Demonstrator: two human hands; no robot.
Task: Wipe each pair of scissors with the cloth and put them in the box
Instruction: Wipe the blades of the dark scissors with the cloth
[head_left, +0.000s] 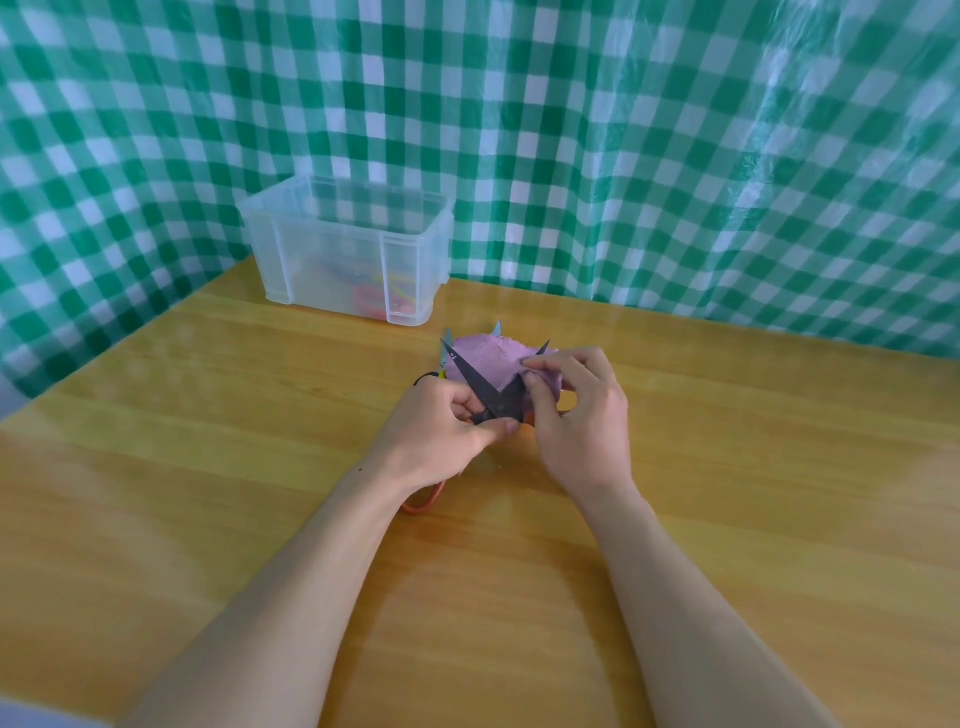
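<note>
Left hand (441, 422) gripping scissors (474, 378), blades pointing away

Glossy wooden table (208, 415), translucent plastic box (322, 260), fuzzy cloth (488, 358)

a: where are the two hands?
b: in the middle, close together. the left hand (447, 421) is just beside the right hand (576, 421).
a: how are the fingers?
b: the left hand is curled around the scissors (475, 379) near the pivot, and its thumb lies across the front. the right hand pinches the cloth (488, 353) with thumb and fingertips on one blade. the back of this hand faces up.
a: and the arms?
b: both are bare. the left forearm (260, 597) enters from the lower left, the right forearm (675, 597) from the lower right. they are nearer to each other at the wrists.
</note>
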